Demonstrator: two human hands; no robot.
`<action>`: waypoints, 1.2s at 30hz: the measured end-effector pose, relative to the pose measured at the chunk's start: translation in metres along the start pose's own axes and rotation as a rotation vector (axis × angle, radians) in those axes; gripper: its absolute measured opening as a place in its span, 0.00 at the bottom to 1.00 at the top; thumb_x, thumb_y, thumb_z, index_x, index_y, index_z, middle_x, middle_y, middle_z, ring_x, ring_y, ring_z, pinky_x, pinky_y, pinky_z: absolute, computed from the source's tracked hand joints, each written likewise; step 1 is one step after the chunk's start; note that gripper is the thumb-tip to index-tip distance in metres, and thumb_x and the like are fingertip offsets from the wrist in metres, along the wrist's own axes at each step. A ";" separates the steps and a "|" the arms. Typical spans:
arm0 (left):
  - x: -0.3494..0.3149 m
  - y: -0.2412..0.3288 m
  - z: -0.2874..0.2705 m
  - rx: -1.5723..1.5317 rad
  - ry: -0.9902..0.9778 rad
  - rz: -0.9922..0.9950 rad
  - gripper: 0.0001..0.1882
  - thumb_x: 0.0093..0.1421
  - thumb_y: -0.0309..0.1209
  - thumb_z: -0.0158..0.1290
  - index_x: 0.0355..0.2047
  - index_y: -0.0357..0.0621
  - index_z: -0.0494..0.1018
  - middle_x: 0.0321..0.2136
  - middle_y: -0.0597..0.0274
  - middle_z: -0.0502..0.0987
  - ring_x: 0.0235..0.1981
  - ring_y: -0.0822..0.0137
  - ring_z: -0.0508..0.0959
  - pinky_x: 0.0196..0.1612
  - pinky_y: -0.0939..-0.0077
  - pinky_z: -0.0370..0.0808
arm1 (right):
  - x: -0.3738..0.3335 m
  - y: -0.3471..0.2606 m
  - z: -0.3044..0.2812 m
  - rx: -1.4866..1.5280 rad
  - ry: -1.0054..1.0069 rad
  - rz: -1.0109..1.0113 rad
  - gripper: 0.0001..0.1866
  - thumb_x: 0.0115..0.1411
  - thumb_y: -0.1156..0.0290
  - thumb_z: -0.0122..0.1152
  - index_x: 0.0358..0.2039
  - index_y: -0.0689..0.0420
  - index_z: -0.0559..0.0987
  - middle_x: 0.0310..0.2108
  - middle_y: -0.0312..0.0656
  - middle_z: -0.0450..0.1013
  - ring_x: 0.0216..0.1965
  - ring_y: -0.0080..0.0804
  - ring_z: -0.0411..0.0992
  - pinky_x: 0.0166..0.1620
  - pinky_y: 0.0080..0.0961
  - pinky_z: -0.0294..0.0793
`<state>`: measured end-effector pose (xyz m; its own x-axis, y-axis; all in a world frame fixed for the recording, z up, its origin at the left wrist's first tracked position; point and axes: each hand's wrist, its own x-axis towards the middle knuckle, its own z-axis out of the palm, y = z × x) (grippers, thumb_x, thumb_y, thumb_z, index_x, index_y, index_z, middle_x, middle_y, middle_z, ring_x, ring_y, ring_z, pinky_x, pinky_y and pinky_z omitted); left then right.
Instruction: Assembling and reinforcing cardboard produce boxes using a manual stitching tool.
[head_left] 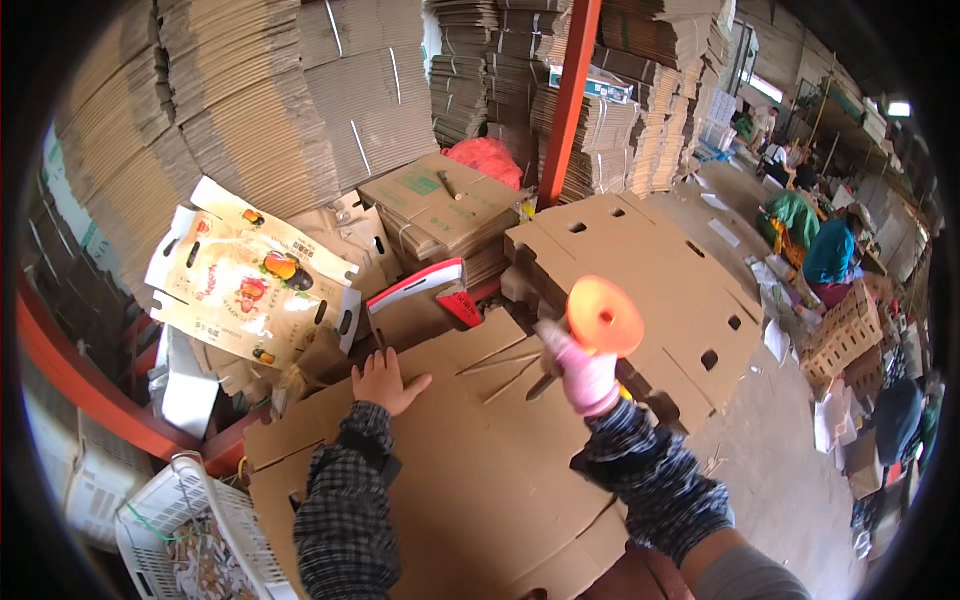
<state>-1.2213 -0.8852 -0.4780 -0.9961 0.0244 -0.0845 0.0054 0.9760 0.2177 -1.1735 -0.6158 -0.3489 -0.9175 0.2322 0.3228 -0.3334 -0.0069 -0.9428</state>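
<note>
My left hand is bare and lies flat, fingers together, on the far edge of a flattened brown cardboard box in front of me. My right hand wears a pink glove and is raised above the same box, gripping an orange tape dispenser with a round orange disc facing the camera. A stack of flat brown boxes with punched handle holes lies just behind my right hand.
A printed white fruit box leans at the left. Tall piles of flat cardboard fill the back. A red steel post stands behind. A white plastic basket sits at lower left. Seated people work at the right.
</note>
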 end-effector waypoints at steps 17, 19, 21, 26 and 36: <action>-0.530 -0.118 -0.013 -0.705 -0.630 -0.504 0.58 0.44 0.57 0.62 0.63 0.30 0.49 0.61 0.33 0.54 0.63 0.42 0.56 0.61 0.57 0.58 | 0.014 0.048 0.002 0.117 -0.023 -0.055 0.12 0.60 0.73 0.56 0.24 0.52 0.64 0.10 0.29 0.55 0.10 0.17 0.52 0.16 0.18 0.51; -0.584 -0.090 -0.002 -0.766 -0.834 -0.550 0.55 0.46 0.59 0.58 0.63 0.30 0.51 0.60 0.35 0.56 0.63 0.44 0.57 0.61 0.59 0.58 | 0.019 0.055 0.001 0.173 -0.163 -0.100 0.10 0.60 0.73 0.57 0.25 0.52 0.66 0.11 0.28 0.55 0.10 0.17 0.51 0.15 0.17 0.49; -0.609 -0.070 -0.006 -0.768 -0.904 -0.553 0.53 0.48 0.61 0.54 0.62 0.30 0.53 0.60 0.36 0.57 0.62 0.46 0.58 0.62 0.60 0.59 | 0.024 0.062 0.001 0.169 -0.200 -0.079 0.09 0.60 0.73 0.57 0.25 0.53 0.66 0.12 0.29 0.56 0.10 0.17 0.50 0.15 0.17 0.48; -0.560 -0.035 -0.084 -0.618 -1.289 -0.256 0.50 0.53 0.65 0.44 0.61 0.31 0.58 0.58 0.39 0.62 0.62 0.50 0.61 0.62 0.63 0.59 | 0.022 0.072 0.027 -0.265 -0.208 -0.155 0.02 0.55 0.72 0.56 0.28 0.54 0.76 0.18 0.28 0.65 0.16 0.15 0.59 0.19 0.17 0.57; -0.091 0.016 -0.136 -0.524 -0.225 0.029 0.43 0.56 0.60 0.50 0.55 0.29 0.64 0.50 0.38 0.72 0.51 0.53 0.74 0.52 0.67 0.71 | 0.021 0.021 0.000 -0.558 -0.280 0.048 0.14 0.48 0.65 0.66 0.34 0.58 0.79 0.25 0.45 0.77 0.28 0.30 0.76 0.34 0.28 0.75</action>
<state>-1.1421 -0.9010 -0.3348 -0.9526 0.1508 -0.2644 -0.0694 0.7382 0.6710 -1.1994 -0.6115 -0.3622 -0.9760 -0.0201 0.2170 -0.1961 0.5157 -0.8340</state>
